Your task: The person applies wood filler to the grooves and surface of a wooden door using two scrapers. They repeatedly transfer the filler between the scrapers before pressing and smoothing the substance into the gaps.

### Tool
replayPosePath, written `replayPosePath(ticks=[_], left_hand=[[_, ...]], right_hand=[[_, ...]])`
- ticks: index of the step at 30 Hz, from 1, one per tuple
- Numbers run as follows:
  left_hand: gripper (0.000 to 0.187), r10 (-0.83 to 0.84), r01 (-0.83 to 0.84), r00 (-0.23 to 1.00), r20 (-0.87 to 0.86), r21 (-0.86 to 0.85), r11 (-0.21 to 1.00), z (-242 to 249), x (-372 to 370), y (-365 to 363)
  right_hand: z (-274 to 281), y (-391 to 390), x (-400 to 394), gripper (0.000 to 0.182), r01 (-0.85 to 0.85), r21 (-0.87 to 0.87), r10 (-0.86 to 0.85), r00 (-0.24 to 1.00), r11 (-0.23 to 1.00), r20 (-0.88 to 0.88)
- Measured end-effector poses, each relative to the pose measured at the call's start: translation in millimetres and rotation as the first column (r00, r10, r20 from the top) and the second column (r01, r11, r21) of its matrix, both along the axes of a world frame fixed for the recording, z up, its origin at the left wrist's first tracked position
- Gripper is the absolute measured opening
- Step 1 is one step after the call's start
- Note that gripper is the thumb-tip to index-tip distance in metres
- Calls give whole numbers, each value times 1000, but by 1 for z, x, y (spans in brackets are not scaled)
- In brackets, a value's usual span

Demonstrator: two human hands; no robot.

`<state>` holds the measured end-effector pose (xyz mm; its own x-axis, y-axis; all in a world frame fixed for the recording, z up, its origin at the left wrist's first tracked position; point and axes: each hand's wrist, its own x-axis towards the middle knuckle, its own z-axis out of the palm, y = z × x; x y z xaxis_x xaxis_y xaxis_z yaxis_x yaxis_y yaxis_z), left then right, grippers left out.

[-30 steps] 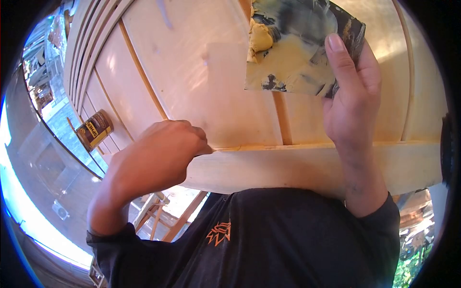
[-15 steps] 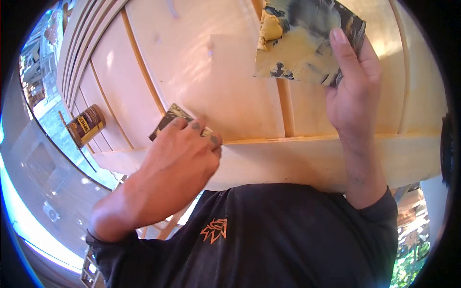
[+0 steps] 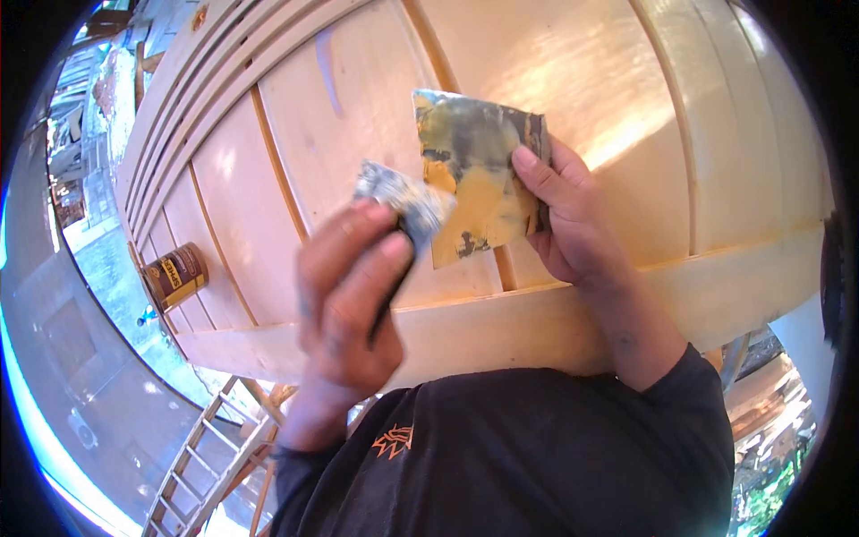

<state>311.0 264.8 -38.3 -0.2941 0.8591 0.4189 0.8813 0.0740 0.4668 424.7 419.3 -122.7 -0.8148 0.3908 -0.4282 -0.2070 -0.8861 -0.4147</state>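
My right hand (image 3: 573, 206), at the right, grips the edge of a square board (image 3: 483, 134) smeared with yellow and dark paste, thumb on its face. My left hand (image 3: 353, 286) is closed round a small spreader (image 3: 403, 201), its face streaked with pale and dark paste. The spreader's right corner overlaps the left edge of the board; whether they touch I cannot tell. Both are held above a large pale wooden panel (image 3: 349, 107) with darker grooves between its boards. My left hand is blurred by motion.
A brown can with a yellow label (image 3: 176, 277) stands at the panel's left edge. The panel's raised front rail (image 3: 528, 331) runs close to my body. Below left is a ladder (image 3: 199, 456). Curved slats (image 3: 201, 98) line the panel's far left side.
My left hand has lifted from the panel's front edge and turned, bringing the spreader to the board. The board in my right hand has moved down and left, and the view has shifted.
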Motion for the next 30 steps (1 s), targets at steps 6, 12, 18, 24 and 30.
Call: replayPosePath(ticks=[6, 12, 18, 24, 30], left_hand=[[39, 25, -18, 986, -165, 43, 999, -58, 7, -21], [41, 155, -151, 988, 14, -151, 977, 2, -18, -23], [47, 44, -107, 987, -157, -422, 900, 49, -17, -2], [40, 40, -139, 977, -210, -480, 866, 51, -14, 16], [35, -21, -51, 994, -106, -630, 775, 57, -6, 17]], right_hand=[[-5, 5, 6, 31, -57, 9, 58, 988, 998, -141], [-1, 3, 2, 28, -42, 284, 77, 991, 958, -113], [-9, -1, -1, 25, -39, 577, 61, 998, 816, -18], [-6, -1, 0, 21, -59, 644, 66, 998, 763, 14], [-4, -1, 1, 18, -79, 642, 45, 997, 762, 69]])
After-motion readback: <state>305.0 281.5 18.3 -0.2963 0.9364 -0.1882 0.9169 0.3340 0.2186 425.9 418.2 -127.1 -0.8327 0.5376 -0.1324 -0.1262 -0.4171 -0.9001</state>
